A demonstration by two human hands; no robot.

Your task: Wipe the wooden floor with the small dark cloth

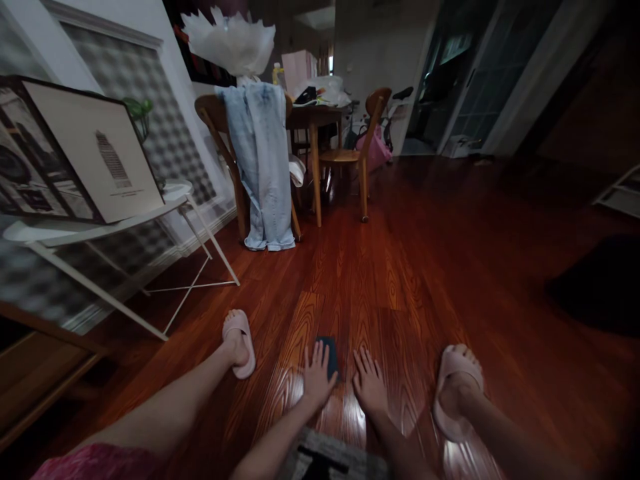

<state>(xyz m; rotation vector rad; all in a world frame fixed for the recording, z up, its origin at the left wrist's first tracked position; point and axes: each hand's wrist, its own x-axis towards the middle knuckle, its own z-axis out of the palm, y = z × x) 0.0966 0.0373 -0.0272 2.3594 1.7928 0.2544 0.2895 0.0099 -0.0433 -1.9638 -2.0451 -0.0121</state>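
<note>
My left hand point(318, 378) lies flat with its fingers spread over a small dark blue-green rectangle point(333, 355), perhaps a folded cloth; part of it is hidden beneath the fingers. To the right, my right hand point(370, 385) rests palm down on the reddish wooden floor point(345, 280), fingers stretched out and nothing in them. Both hands are between my feet, which wear pale pink slippers point(246, 347). Below the forearms, a grey patterned surface with a dark mark point(320, 460) shows at the bottom edge; I cannot tell what it is.
At the left, a white folding table point(65, 233) bears a large printed box point(95, 153). Light blue jeans point(263, 167) hang over a wooden chair point(213, 110) beside a cluttered dining table point(315, 120). Another chair point(345, 155) stands behind. A dark shape point(600, 287) lies at the right.
</note>
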